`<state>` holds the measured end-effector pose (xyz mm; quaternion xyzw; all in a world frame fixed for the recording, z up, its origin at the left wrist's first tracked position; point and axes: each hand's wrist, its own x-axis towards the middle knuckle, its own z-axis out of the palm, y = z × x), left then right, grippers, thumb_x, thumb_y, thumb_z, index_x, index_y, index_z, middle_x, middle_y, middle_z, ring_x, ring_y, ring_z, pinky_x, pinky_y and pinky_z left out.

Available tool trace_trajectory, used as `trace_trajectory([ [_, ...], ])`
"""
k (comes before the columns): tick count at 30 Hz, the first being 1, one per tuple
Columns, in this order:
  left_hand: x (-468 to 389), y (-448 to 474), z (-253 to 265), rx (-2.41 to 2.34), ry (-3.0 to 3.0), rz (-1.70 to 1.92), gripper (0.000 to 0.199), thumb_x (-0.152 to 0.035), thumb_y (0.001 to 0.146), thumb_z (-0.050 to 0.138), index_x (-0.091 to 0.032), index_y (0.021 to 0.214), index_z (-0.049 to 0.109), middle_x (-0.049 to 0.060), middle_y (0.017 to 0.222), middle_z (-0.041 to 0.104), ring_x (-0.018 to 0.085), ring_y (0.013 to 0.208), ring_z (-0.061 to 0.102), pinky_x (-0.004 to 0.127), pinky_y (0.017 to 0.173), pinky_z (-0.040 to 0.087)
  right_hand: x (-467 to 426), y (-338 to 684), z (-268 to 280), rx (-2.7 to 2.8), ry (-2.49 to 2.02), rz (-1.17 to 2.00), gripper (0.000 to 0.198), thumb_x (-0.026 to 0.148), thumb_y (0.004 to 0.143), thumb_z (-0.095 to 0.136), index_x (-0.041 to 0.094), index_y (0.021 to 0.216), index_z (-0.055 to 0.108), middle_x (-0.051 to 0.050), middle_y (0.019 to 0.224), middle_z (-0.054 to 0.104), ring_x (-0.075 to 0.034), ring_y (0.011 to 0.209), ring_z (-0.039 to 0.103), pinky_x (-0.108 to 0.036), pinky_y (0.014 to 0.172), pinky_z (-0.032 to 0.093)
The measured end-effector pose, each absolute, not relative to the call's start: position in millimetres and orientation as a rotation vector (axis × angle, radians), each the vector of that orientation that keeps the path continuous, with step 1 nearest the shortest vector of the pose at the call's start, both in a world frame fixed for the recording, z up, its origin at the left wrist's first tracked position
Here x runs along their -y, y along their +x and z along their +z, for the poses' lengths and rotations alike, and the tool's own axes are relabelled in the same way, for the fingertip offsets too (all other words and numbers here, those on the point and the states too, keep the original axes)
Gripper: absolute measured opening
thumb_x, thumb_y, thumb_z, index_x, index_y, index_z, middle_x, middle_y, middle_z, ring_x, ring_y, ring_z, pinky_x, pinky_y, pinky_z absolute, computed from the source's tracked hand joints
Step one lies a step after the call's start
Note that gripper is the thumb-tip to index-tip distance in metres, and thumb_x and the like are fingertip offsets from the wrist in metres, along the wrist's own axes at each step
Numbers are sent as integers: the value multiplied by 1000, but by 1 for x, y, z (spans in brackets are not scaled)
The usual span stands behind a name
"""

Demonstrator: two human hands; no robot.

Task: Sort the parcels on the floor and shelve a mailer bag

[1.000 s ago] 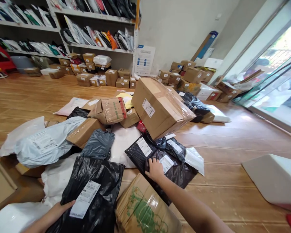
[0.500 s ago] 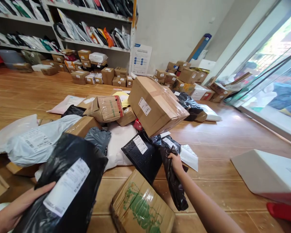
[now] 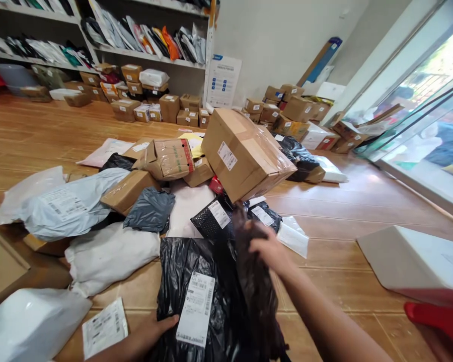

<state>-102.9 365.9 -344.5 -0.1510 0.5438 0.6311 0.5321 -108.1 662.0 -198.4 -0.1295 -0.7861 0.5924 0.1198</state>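
Note:
My left hand (image 3: 151,331) grips the lower left edge of a large black plastic parcel (image 3: 191,274) with a white shipping label (image 3: 195,309), held up in front of me. My right hand (image 3: 269,250) holds a smaller dark plastic parcel (image 3: 254,286) that hangs blurred against the right side of the large one. Just beyond my right hand lie a black bubble mailer (image 3: 211,220) and a small black bag (image 3: 264,215) on the wooden floor.
A heap of parcels covers the floor ahead: a big cardboard box (image 3: 245,153), grey bags (image 3: 151,210), white bags (image 3: 109,256), small cartons. A white box (image 3: 415,264) sits at right. Shelves (image 3: 143,45) and stacked boxes line the back wall. Glass doors (image 3: 426,115) stand at right.
My left hand swung the large black parcel from the left to the centre. My right hand lifted the smaller dark parcel up and toward it. The green-printed carton is now hidden.

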Motion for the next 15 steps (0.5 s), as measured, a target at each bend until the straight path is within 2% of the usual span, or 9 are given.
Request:
trace_trajectory([
  [1,-365,-102,-337,-1185,-345,1494,64,-55,44,83,-17,95,69,10,105,72,32,104,64,40,98,47,-638,-99,-198,2437,-242,1784,16,21,54,53,19,67,63,1,66,62,-19,68,54,-28,64,45],
  [3,-366,-105,-319,-1052,-291,1470,61,-53,52,80,-15,98,69,9,101,73,31,107,63,39,99,46,-600,-86,-203,2992,268,1719,24,24,67,54,20,86,68,-1,76,67,-19,71,58,-28,68,46],
  [5,-367,-108,-306,-1041,-270,1445,63,-54,49,80,-17,99,70,7,100,74,32,110,61,40,101,44,-587,-83,-213,3201,837,1749,30,31,71,60,20,99,68,-3,88,70,-20,78,62,-29,74,47],
  [6,-368,-109,-303,-1055,-270,1453,64,-53,47,80,-18,100,70,6,100,74,32,111,60,40,102,43,-592,-87,-219,3190,836,1776,30,34,74,61,20,100,67,-4,91,70,-20,80,63,-29,76,48],
  [8,-366,-112,-304,-1078,-297,1500,61,-51,51,79,-19,103,69,5,102,74,31,114,59,39,103,41,-622,-101,-229,3024,222,1766,24,36,79,58,20,95,67,-4,93,70,-19,87,64,-28,83,48],
  [10,-362,-115,-310,-1042,-315,1566,55,-49,62,74,-16,106,68,7,105,73,30,116,58,39,104,40,-663,-118,-241,2730,-560,1570,27,34,78,60,20,101,62,-6,107,67,-20,105,59,-30,97,43],
  [11,-360,-117,-314,-1003,-323,1595,53,-49,66,71,-15,107,68,7,107,72,29,117,57,38,105,39,-683,-125,-248,2664,-748,1491,36,33,78,61,19,111,58,-10,121,60,-23,119,51,-36,106,35],
  [13,-356,-121,-321,-915,-325,1627,53,-50,72,66,-14,110,67,7,111,71,27,119,56,36,106,37,-713,-131,-267,2585,-1032,1442,55,33,71,67,9,118,51,-23,132,49,-35,132,37,-52,111,23],
  [15,-354,-124,-325,-880,-329,1641,55,-53,74,64,-15,114,65,7,116,68,26,121,55,34,108,35,-726,-127,-290,2513,-1206,1533,61,35,64,73,6,113,52,-28,124,53,-40,128,41,-59,106,29],
])
